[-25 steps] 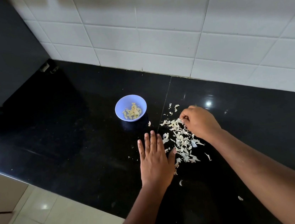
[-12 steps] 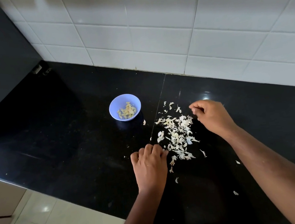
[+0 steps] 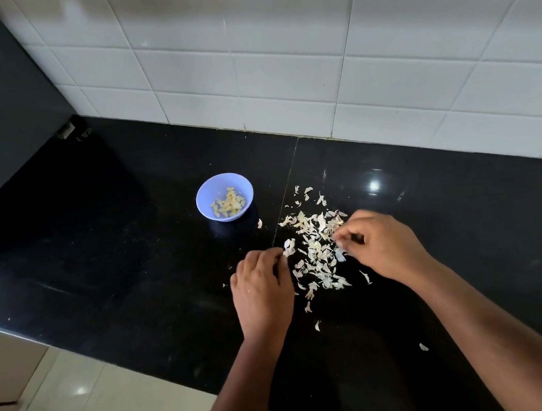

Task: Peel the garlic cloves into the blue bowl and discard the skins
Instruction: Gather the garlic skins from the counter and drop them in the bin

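The left hand [image 3: 262, 288] rests on the black counter [image 3: 126, 264] at the near-left edge of the garlic skins [image 3: 316, 251], its fingers curled under so the knuckles face up; a flake sits right at its fingertips, but whether it pinches any I cannot tell. The right hand [image 3: 382, 246] sits at the far-right edge of the same heap, fingers bent inward and closing on a few skins at its tips. Between the two hands the papery flakes lie in a loose scatter, with strays toward the tiled wall [image 3: 280, 67], one near the blue bowl [image 3: 224, 195], and a few nearer the counter's front edge. The bowl stands well clear to the far left of the heap, the peeled garlic cloves [image 3: 228, 203] lying in its bottom. The peeling looks finished, so the step in hand appears to be gathering the skins for discarding. To do it well, the hands should sweep toward each other with their edges flat on the counter, corralling the flakes into one tight pile before lifting. The skins are light and will likely flutter, so slow, low strokes suit them, and the sweep should stay away from the bowl so nothing lands among the cloves. The outlying strays want a second pass.
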The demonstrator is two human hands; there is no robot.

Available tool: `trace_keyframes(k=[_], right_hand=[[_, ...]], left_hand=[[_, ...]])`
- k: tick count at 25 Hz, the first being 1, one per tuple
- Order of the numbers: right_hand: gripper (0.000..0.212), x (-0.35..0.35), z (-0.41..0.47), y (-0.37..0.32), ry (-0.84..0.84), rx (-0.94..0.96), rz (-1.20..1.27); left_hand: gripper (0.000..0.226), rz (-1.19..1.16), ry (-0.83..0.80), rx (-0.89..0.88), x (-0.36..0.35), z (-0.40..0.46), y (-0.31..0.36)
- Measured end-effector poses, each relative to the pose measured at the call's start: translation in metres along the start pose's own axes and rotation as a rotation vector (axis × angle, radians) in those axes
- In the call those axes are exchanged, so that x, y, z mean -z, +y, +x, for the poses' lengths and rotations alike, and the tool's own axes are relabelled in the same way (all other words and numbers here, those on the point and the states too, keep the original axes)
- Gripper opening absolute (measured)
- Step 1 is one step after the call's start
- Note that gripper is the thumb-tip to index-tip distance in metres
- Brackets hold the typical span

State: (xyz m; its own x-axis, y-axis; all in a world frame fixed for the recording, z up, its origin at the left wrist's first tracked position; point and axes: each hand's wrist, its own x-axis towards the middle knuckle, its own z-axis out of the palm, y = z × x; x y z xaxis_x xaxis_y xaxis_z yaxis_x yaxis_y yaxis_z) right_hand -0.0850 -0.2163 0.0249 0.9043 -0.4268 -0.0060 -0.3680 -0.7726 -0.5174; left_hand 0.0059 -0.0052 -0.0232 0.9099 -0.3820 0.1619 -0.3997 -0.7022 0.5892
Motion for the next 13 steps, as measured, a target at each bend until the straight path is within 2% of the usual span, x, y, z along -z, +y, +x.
trace_keyframes(k=[3,6,9,11,13], right_hand=[[0.013,-0.013,-0.012,-0.001,-0.109,0.091,-0.104],[0.003,-0.020,-0.018,-0.001,-0.064,0.078,-0.090],[0.007,-0.015,-0.019,0.005,0.026,-0.018,0.071],[0.015,-0.011,-0.016,0.019,0.172,-0.036,0.080],[0.039,-0.015,-0.010,0.036,0.248,-0.067,-0.069]], left_hand=[[0.023,0.007,-0.030,0.111,0.000,0.005,-0.005],[0.024,-0.021,-0.039,0.108,0.000,0.006,-0.004],[0.025,-0.019,0.045,0.127,0.010,0.008,-0.011],[0.042,0.049,0.044,0.170,0.012,0.010,-0.020],[0.075,0.198,-0.089,0.186,0.008,0.011,-0.021]])
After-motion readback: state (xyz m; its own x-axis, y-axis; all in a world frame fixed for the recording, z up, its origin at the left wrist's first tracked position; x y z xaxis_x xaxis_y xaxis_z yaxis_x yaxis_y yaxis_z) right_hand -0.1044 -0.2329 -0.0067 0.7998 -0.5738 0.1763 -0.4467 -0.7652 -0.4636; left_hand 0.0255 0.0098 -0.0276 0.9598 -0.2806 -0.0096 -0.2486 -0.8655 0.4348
